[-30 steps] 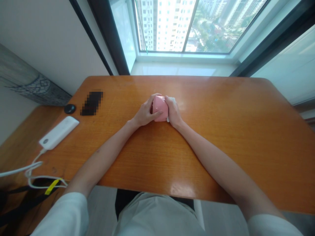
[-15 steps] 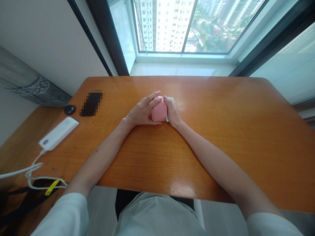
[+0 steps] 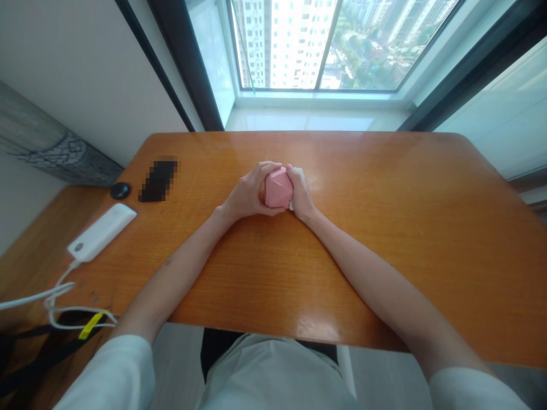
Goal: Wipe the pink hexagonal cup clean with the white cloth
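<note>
A small pink faceted object [image 3: 278,188] is between my two hands, above the middle of the wooden table [image 3: 256,273]. My left hand [image 3: 255,191] curves round its left side, fingers along the far edge and thumb along the near edge. On the other side my right hand [image 3: 300,192] grips it, with something white showing between palm and object near the lower right. What the white piece is cannot be made out.
At the left lie a white power bank [image 3: 102,232] with a white cable [image 3: 62,290], a round black object [image 3: 120,191] and a pixelated dark item [image 3: 158,181]. A window [image 3: 320,45] stands beyond the far table edge.
The fingers of my left hand have shifted down and closer round the pink object, which has turned so that more of its top facets show. My right hand has barely moved.
</note>
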{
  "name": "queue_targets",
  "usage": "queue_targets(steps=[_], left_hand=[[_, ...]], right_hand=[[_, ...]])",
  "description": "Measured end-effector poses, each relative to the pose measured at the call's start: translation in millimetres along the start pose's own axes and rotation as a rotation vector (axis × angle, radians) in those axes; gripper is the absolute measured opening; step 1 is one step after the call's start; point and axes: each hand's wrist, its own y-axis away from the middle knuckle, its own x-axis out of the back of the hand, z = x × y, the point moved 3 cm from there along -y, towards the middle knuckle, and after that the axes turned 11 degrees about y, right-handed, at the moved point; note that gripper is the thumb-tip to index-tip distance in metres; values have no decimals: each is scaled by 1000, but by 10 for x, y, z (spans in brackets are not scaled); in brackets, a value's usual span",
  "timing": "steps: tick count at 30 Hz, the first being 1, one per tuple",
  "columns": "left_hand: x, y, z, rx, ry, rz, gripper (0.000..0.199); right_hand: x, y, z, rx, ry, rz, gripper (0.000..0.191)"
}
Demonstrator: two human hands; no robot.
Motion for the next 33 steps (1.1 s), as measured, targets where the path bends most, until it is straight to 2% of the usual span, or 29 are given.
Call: queue_targets(steps=[6,9,13,17,20,24,30,33], left_hand=[[-82,13,-39,278,266,69,89],[-116,38,-58,314,299,47,91],[-74,44,-99,222,277,21,101],[48,44,-139,-14,109,-59,134],[96,72,-156,-97,-30,-158,136],[90,92,-131,-96,-94,-158,129],[38,39,-7,-50,-34,-75,117],[12,23,14,24,30,-14,112]], right_hand=[[0,52,-97,39,21,-20,65],[5,80,-158,40,34,-24,65],[12,86,-187,20,49,-31,59],[15,72,-208,13,32,-18,63],[9,68,-220,-11,29,-23,68],[8,66,-224,-25,24,-26,72],[20,25,-101,6,6,11,71],[14,25,-52,20,-26,-3,68]])
